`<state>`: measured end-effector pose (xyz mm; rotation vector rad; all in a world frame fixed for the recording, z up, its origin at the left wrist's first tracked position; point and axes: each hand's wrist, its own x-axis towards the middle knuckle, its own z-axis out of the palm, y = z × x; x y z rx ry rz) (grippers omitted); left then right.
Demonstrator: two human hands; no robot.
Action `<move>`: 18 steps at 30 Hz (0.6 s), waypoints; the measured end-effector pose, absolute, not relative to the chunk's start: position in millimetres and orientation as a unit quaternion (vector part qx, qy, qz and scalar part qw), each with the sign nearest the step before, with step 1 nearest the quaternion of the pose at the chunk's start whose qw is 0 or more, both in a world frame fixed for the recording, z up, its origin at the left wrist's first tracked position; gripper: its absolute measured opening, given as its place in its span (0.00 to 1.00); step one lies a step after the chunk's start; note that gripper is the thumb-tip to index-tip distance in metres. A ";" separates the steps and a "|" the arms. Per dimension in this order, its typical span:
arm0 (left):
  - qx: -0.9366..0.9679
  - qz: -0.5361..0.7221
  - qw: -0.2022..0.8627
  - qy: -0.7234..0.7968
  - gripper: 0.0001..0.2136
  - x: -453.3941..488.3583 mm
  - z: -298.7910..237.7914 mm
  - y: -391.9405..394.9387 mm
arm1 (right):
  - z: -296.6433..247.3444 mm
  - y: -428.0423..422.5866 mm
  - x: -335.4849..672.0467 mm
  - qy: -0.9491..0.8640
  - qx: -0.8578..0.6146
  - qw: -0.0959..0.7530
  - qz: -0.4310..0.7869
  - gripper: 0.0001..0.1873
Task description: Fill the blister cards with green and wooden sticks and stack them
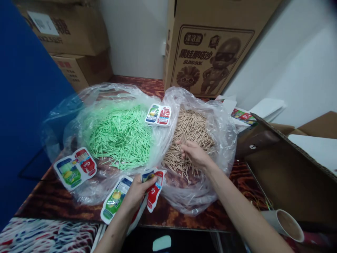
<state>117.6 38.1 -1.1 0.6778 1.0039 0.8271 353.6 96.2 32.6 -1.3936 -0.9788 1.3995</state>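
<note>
My left hand (138, 189) is closed on a small jar-shaped packet (155, 195), with a red cola half and a green-blue half. Just left of that hand is another such packet (116, 200), partly hidden by my forearm. My right hand (194, 153) pinches a few thin brown sticks (183, 140) above a heap of brown sticks (192, 121) in a clear plastic bag (223, 140). Beside it, a second clear bag (71, 126) holds a heap of green sticks (121, 137). One packet (76, 168) lies at this bag's left front; another packet (158, 115) rests between the bags.
A tall cardboard carton (210, 52) stands behind the bags, and stacked boxes (76, 45) are at the back left. To the right is an open cardboard box (286, 175), with a cardboard tube (286, 225) in front. The dark red table (52, 200) ends close to me.
</note>
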 end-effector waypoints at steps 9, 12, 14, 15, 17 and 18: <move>0.303 0.421 0.705 0.483 0.11 98.0 3.8 31.0 | -21.7 20.7 291.2 -0.437 -0.542 0.501 0.514 0.09; 0.309 0.431 0.696 0.484 0.11 94.0 3.2 28.0 | -35.8 5.9 281.6 -0.513 -0.575 0.472 0.429 0.07; 0.303 0.436 0.692 0.489 0.11 93.2 3.4 26.4 | -42.2 1.2 280.3 -0.520 -0.581 0.470 0.414 0.07; 0.298 0.440 0.690 0.492 0.11 93.1 3.6 25.6 | -44.4 0.0 280.5 -0.516 -0.581 0.473 0.415 0.07; 0.291 0.449 0.686 0.494 0.11 93.1 3.6 24.2 | -47.2 -1.1 281.4 -0.507 -0.579 0.483 0.417 0.06; 0.288 0.451 0.686 0.493 0.11 93.1 3.4 23.6 | -47.9 -1.3 281.8 -0.506 -0.580 0.487 0.414 0.06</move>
